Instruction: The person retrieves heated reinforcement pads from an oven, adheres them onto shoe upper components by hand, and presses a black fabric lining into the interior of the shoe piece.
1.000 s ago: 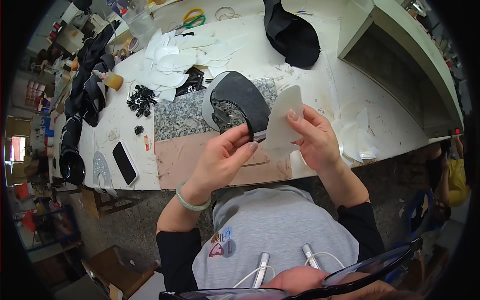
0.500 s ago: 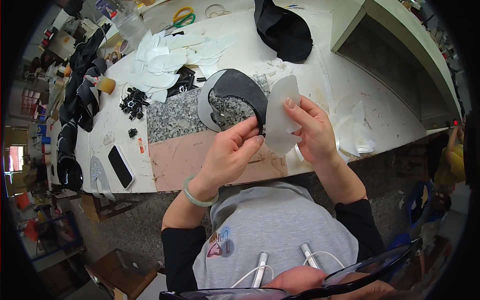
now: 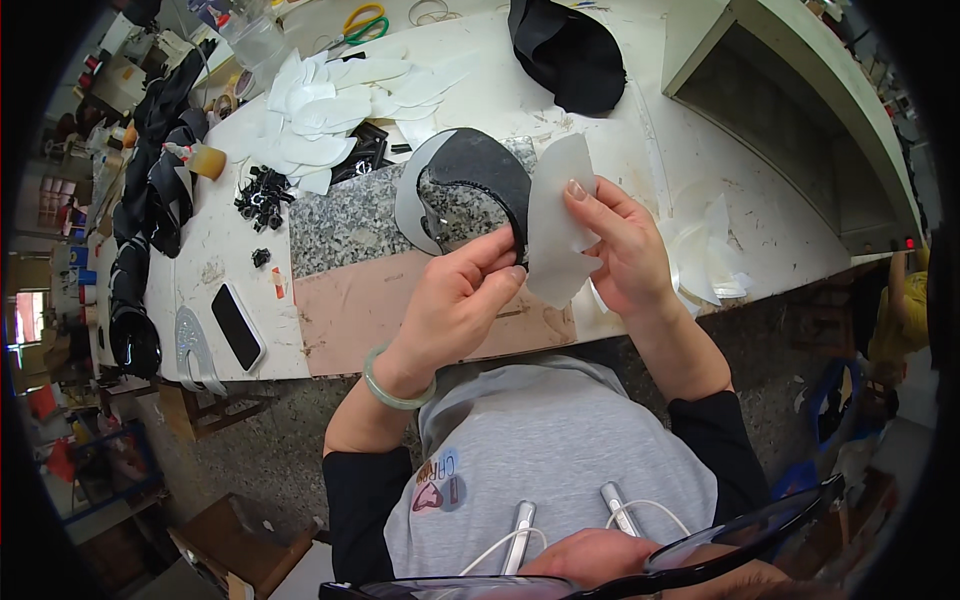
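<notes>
My left hand [image 3: 462, 297] pinches the near right end of a curved piece [image 3: 480, 160] with a dark grey face, a light grey left border and a black inner edge; it looks like a shoe upper. Between the thumb and fingers of my right hand [image 3: 625, 240] is a thin, whitish, leaf-shaped sheet [image 3: 560, 220]. This sheet stands tilted, its left edge close beside the dark piece's right end. Whether the two touch there, I cannot tell. Speckled stone slab [image 3: 345, 225] shows under and through the curved piece's opening.
Similar white sheets lie piled [image 3: 320, 110] at the far left, and others [image 3: 710, 260] lie right of my right hand. Black clips [image 3: 264, 197], a phone [image 3: 236, 327], scissors [image 3: 362, 28], a black fabric piece [image 3: 570, 60] and a grey open box [image 3: 790, 120] are on the table.
The white sheet in my right hand has shifted slightly left and up, closer to the dark piece. My left hand keeps its pinch almost unchanged.
</notes>
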{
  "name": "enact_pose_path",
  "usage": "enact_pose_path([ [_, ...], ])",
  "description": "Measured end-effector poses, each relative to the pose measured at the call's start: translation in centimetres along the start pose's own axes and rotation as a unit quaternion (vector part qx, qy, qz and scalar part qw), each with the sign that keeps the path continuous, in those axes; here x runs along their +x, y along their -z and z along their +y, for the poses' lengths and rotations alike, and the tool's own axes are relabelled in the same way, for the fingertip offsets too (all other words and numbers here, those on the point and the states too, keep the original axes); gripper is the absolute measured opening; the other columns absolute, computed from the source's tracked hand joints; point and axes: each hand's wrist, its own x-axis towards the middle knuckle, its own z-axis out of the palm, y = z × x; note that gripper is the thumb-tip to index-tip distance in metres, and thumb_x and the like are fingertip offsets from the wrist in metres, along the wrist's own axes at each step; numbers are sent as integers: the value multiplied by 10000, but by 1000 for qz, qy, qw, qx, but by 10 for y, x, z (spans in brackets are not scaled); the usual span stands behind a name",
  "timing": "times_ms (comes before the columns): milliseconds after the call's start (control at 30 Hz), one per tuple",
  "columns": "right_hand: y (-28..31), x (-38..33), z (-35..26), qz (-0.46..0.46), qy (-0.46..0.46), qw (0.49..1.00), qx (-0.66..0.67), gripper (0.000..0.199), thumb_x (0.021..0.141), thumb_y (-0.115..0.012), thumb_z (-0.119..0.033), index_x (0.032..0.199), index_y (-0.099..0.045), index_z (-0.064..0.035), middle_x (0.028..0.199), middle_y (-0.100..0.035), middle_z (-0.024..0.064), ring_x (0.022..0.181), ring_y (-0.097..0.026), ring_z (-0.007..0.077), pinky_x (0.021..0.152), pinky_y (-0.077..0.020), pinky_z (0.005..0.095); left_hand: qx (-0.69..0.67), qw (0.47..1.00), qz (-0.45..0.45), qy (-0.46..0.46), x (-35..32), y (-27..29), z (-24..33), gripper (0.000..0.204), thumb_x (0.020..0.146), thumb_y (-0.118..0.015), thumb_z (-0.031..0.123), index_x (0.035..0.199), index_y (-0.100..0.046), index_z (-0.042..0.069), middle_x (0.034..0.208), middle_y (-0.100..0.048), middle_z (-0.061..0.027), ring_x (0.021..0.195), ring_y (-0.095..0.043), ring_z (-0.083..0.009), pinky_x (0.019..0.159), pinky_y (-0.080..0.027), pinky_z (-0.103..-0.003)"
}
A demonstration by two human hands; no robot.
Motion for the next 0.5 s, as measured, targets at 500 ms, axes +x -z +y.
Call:
enact_pose_path([
  [500, -4, -7, 9, -29, 4, 999, -17, 258, 935, -599, -245, 1069, -624, -25, 919, -627, 18, 804, -590, 70, 693, -509, 246, 57, 993, 100, -15, -11, -11, -10, 215, 904, -632, 84, 1059, -622, -65, 836, -681, -27, 769, -583, -30, 642, -483, -176],
])
